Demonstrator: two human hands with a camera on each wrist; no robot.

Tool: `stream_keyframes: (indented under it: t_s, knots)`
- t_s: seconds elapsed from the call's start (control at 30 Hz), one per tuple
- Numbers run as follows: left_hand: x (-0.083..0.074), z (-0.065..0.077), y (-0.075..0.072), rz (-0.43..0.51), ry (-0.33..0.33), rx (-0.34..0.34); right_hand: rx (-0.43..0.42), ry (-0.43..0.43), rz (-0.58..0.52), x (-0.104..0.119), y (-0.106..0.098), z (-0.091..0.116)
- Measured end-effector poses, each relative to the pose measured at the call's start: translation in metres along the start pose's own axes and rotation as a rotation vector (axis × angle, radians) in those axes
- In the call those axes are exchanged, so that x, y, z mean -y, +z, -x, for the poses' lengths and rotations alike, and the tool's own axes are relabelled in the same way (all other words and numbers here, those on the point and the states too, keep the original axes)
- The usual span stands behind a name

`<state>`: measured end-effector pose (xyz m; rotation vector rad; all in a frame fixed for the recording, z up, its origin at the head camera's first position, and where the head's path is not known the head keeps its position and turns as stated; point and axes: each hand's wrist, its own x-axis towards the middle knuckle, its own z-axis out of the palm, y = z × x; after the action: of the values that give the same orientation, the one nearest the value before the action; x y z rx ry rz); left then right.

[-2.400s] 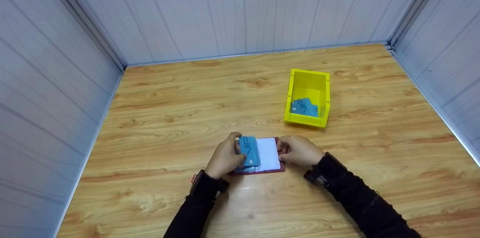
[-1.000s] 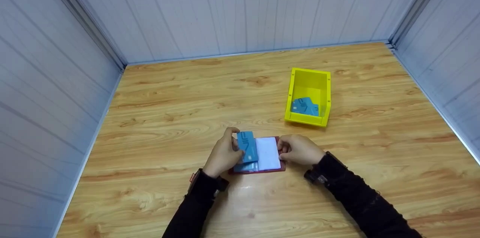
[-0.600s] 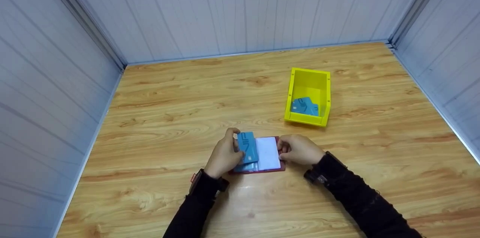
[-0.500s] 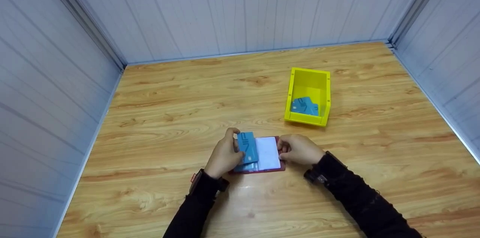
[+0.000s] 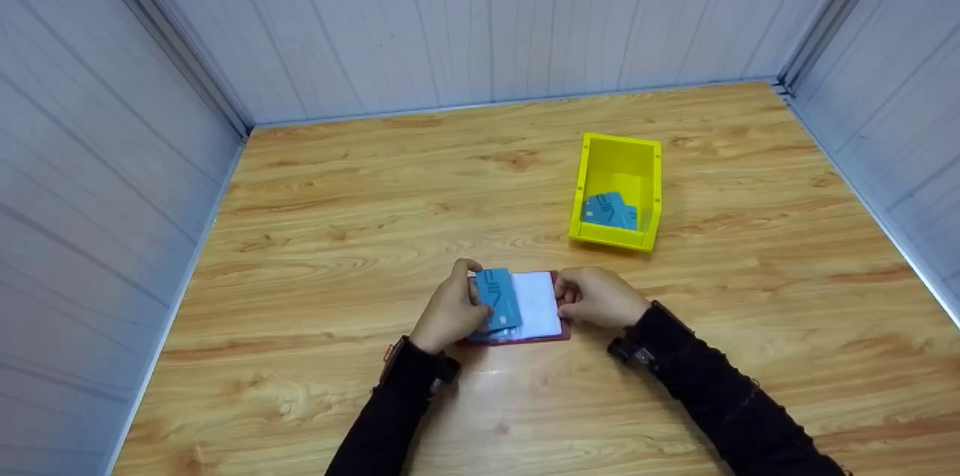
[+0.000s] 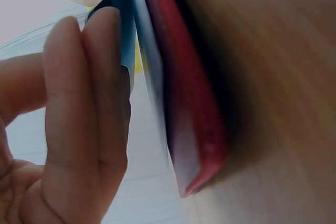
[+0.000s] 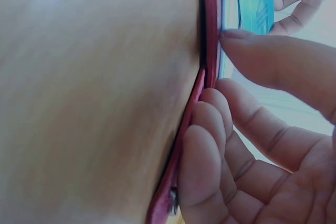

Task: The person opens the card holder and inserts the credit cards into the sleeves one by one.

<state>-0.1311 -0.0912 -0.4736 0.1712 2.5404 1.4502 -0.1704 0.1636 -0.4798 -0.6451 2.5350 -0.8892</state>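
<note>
Red holder [image 6: 191, 95] partly hidden beneath card [image 5: 500, 296]; sleeves [image 5: 739, 395] cropped.

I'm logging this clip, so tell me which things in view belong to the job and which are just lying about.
Job in hand:
blue card, held in the left hand
red holder with white sheet, gripped by the right hand
yellow bin with similar blue cards, probably

Just around:
wooden table
pale wall panels

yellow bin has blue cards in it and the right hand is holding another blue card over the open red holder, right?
One slip: the head view shows the left hand, not the right hand, holding that blue card over the red holder. The rest stands.
</note>
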Motion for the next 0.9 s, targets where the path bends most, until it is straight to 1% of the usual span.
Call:
stream_keyframes:
  t_s: [0.13, 0.3, 0.5, 0.7, 0.8, 0.9]
  knots:
    - [0.0006, -0.0004, 0.0003, 0.034, -0.013, 0.007, 0.008, 0.016, -0.004, -0.0007, 0.0003, -0.0008]
    - [-0.0002, -0.0009, 0.0009, 0.041, -0.026, 0.011, 0.013, 0.034, -0.016, -0.0015, 0.0004, -0.0010]
    - [-0.0006, -0.0003, 0.0011, 0.072, -0.026, 0.025, 0.014, 0.030, -0.027, -0.0011, 0.0002, -0.0007]
    - [-0.0022, 0.0013, 0.0013, 0.045, -0.058, 0.042, 0.016, 0.040, -0.037, 0.0002, 0.0004, -0.0006]
    - [-0.0028, 0.0020, 0.0016, 0.028, -0.067, 0.055, 0.010, 0.031, -0.033, 0.0000, 0.0005, -0.0004]
    - [-0.0032, 0.0027, 0.0021, 0.022, -0.072, 0.074, 0.000, 0.002, -0.018, -0.0005, 0.0006, 0.0004]
